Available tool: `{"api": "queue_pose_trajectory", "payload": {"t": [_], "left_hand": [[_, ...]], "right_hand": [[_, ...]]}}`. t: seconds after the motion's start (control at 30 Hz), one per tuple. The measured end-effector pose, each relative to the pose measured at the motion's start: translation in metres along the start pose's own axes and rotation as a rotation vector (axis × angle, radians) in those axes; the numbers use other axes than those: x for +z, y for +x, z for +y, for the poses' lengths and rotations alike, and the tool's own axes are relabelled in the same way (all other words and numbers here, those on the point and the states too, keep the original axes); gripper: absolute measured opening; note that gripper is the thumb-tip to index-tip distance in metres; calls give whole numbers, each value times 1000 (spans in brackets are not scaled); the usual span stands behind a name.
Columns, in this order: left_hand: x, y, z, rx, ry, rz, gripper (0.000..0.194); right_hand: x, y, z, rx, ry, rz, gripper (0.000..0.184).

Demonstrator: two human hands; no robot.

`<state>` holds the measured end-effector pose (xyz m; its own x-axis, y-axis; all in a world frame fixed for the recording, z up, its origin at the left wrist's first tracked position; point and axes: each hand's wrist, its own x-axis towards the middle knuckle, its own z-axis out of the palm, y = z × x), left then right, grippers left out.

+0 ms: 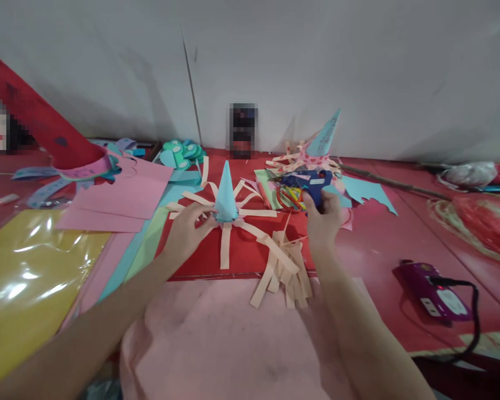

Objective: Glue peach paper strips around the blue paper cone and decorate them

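A light-blue paper cone [226, 197] stands upright on a red sheet [195, 253], with peach paper strips [225, 250] spreading out from its base. My left hand [194, 225] is at the left of that base, thumb and fingers closed on its edge. Off to the right, my right hand [325, 219] wraps round the grip of a dark-blue glue gun [306, 179], whose nozzle points left. Just under the gun lie orange-handled scissors [285, 197], partly covered. Loose peach strips [285, 272] are heaped left of my right forearm.
Behind the gun is another blue cone [325, 136] with strips. Pink sheets [120, 191], a yellow plastic-wrapped pack [33, 278] and a tall red cone [37, 111] are at left. On the right lie a purple corded device [435, 294], a stick [395, 180] and red-and-cream raffia [479, 225].
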<state>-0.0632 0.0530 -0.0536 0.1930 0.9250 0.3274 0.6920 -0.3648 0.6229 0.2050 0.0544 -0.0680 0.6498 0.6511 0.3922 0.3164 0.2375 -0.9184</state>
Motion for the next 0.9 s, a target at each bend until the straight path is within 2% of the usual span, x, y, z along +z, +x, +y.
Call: {"api": "queue_pose_trajectory", "payload": {"t": [0.13,0.33,0.53,0.9], "left_hand": [[6,-6,-10,36,27,-39,13],[16,-5,-19,54,70,-204,19],[24,-8,-31,156,25,-225,11],[14,-7,-16,159,-16,-280,6]], "right_hand": [[2,-16,-3,-119,-169,-172,37],[4,-33,-4,-252,-336,-341,32],[6,-39,-8,-295,-417,-400,31],[4,-40,-4,-319,-457,-402,33]]}}
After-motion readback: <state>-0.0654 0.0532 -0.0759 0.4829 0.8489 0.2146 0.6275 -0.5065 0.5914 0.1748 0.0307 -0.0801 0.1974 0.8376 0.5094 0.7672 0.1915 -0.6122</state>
